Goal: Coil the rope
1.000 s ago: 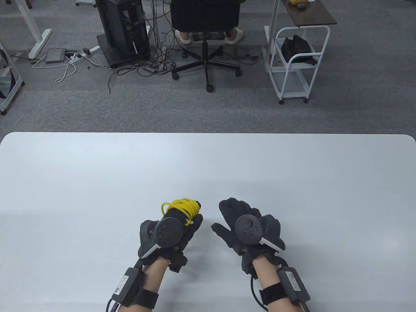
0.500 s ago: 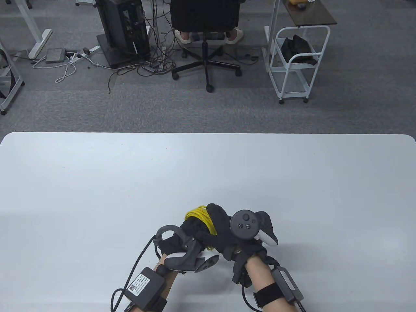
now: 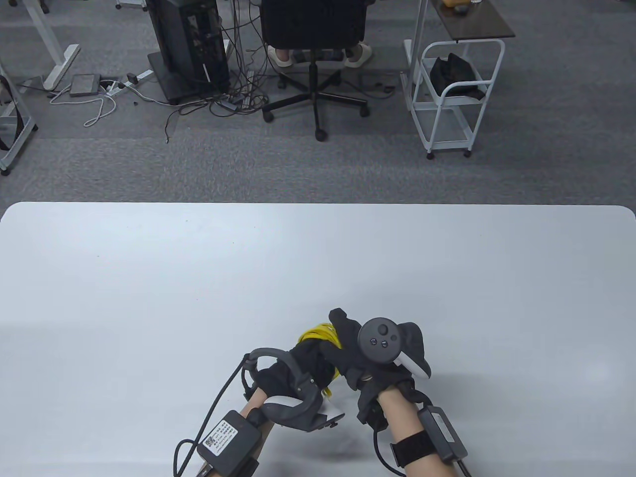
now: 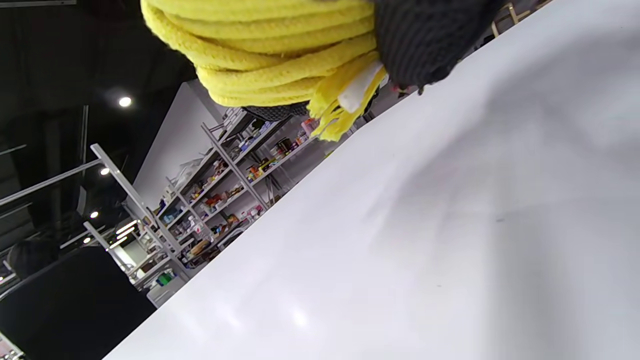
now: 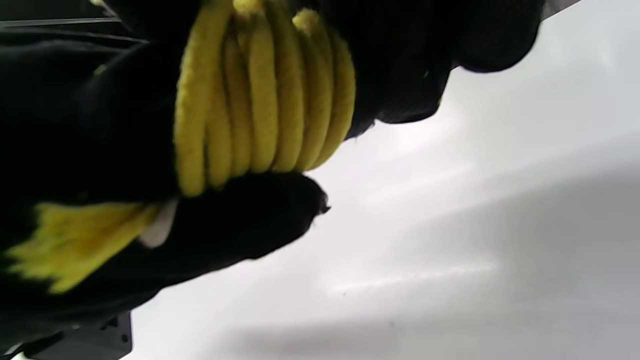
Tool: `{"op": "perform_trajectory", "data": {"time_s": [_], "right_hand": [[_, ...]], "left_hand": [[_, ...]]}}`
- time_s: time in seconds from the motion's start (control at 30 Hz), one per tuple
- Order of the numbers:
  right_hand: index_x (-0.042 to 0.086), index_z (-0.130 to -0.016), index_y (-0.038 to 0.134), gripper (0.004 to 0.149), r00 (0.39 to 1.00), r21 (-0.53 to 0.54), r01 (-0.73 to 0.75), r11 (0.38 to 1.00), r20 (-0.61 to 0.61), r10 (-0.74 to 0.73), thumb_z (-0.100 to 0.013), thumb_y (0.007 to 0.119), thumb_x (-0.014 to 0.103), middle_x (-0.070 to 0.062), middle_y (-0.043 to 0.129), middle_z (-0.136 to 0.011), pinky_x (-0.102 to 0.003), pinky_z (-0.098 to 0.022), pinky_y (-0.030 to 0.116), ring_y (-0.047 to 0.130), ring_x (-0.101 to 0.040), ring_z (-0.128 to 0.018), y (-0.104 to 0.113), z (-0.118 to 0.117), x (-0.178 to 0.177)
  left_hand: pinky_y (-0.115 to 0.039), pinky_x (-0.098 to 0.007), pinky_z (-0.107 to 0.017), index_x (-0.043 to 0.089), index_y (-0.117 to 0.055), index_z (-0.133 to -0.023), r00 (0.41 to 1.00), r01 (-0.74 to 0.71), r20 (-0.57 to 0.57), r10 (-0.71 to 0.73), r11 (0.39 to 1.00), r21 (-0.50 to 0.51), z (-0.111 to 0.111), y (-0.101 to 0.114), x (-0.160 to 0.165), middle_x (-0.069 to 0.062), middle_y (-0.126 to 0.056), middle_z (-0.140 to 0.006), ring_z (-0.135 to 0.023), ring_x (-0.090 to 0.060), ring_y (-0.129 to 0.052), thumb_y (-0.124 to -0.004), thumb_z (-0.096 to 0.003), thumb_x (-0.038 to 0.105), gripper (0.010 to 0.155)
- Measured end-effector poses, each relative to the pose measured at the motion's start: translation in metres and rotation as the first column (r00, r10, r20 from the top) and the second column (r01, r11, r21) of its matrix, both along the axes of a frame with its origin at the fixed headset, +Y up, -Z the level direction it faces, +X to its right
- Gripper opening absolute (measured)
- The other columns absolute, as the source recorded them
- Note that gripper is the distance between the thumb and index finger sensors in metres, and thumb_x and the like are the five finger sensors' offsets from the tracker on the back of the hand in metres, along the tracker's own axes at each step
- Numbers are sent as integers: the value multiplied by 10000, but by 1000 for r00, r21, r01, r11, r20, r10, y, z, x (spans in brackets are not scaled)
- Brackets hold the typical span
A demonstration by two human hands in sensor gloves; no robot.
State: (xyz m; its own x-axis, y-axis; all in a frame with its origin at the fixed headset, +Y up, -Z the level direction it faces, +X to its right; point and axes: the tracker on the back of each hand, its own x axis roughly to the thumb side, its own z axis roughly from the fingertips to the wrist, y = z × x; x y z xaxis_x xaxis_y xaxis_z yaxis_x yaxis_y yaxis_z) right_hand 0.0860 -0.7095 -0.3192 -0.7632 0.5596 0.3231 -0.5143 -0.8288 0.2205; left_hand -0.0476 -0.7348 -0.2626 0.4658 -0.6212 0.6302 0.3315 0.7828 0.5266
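Rope [image 3: 318, 336], coiled around the left hand [image 3: 298, 365], gripped by right-hand fingers [image 3: 343, 338].

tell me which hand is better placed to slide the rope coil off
Right. The right hand already lies over the yellow rope, which is wound around the left hand, so the left can only serve as the spool.

The right hand [image 3: 370, 355] has crossed over and grips the rope [image 3: 320, 335].

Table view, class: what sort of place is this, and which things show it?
Probably an office or lab workspace: grey carpet, a wheeled office chair, a computer tower with tangled cables, and a white rolling cart beyond the white table.
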Motion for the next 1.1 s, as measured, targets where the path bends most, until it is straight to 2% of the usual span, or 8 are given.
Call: {"op": "perform_trajectory", "data": {"time_s": [0.13, 0.43, 0.63, 0.77, 0.87, 1.0, 1.1], "right_hand": [[-10, -1070, 501, 687, 999, 8, -7, 1000, 39, 6, -600, 763, 418, -256, 750, -956, -611, -550, 754, 946, -460, -657, 0, -1, 2], [10, -1025, 606, 548, 990, 159, -60, 985, 136, 39, -591, 786, 291, -211, 842, -873, -560, -507, 819, 1011, -402, -574, 7, 1, -1], [13, -1029, 606, 526, 979, 135, -3, 991, 202, -25, -593, 765, 261, -217, 841, -884, -552, -506, 826, 1014, -388, -574, 6, -1, 13], [10, -1038, 593, 528, 965, 53, 131, 990, 224, -139, -594, 753, 248, -225, 825, -902, -565, -519, 809, 998, -404, -600, 2, -5, 22], [15, -1045, 581, 516, 948, 16, 177, 984, 267, -175, -599, 729, 227, -234, 809, -914, -577, -525, 793, 988, -404, -604, -2, -8, 29], [24, -1055, 560, 519, 933, 10, 161, 987, 325, -155, -599, 712, 220, -238, 784, -929, -585, -537, 773, 967, -404, -615, -10, -11, 43], [40, -1061, 544, 518, 905, 74, 46, 996, 420, -73, -599, 694, 219, -238, 763, -938, -586, -542, 763, 954, -396, -623, -12, -13, 60]], "left_hand": [[-616, -334, -757, 255, -720, -1008, 999, 33, 32, -33, 999, 17, 2, -3, 4, -74, -764, -1094, -964, -241, -847, -676, -555, 472, 504], [-609, -317, -770, 250, -695, -1031, 1000, 26, 0, -26, 999, 37, 1, -2, 8, -74, -740, -1108, -982, -237, -818, -659, -560, 461, 517], [-489, -324, -797, 275, -656, -1070, 998, 51, -42, -48, 995, 84, 0, -3, 17, -32, -661, -1170, -1053, -224, -726, -643, -570, 461, 534], [-456, -336, -794, 282, -659, -1080, 999, 44, -33, -41, 994, 97, -1, -4, 15, -13, -629, -1187, -1072, -226, -675, -643, -574, 461, 537], [-453, -370, -791, 275, -625, -1113, 998, 55, -17, -53, 994, 97, 2, -4, 12, 5, -577, -1214, -1106, -235, -612, -642, -573, 477, 577], [-477, -405, -790, 265, -588, -1141, 1000, 22, -7, -22, 997, 78, 5, -3, 11, -3, -504, -1245, -1140, -260, -548, -639, -568, 496, 620], [-459, -430, -792, 273, -543, -1146, 1000, -28, -2, 28, 998, 49, 5, 1, 6, -36, -436, -1258, -1147, -289, -512, -620, -567, 525, 636]]}}
